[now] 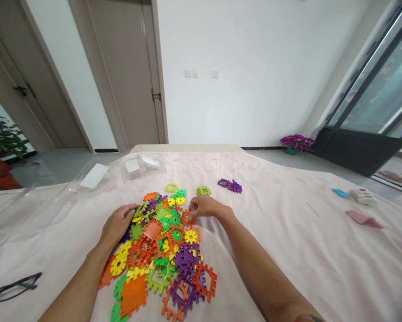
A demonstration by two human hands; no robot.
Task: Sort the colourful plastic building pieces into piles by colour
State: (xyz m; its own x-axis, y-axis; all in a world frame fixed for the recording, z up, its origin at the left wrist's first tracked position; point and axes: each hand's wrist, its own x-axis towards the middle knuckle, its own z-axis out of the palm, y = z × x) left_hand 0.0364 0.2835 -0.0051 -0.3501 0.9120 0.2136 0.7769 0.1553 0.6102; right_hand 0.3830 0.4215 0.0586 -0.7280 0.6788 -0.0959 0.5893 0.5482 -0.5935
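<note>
A heaped pile of colourful plastic interlocking building pieces lies on the cloth, with square frames, solid squares and notched discs in orange, green, yellow and purple. At its left edge rests my left hand [117,224], fingers stretched towards the pieces and touching them. My right hand [206,206] is at the pile's upper right, its fingers bent down in a pinch on an orange square piece [186,218], partly hidden by them. Beyond the pile lie a lime-green square piece [203,191], a lime frame piece [171,188] and some purple pieces [230,185].
A pale pink cloth [281,214] covers the table. Clear plastic packaging [93,176] lies at the left, and black glasses [14,286] are near the left front. On the right are a blue item [341,193], a white box-like object [362,196], a folded pink cloth [364,219] and a thin stick [313,209].
</note>
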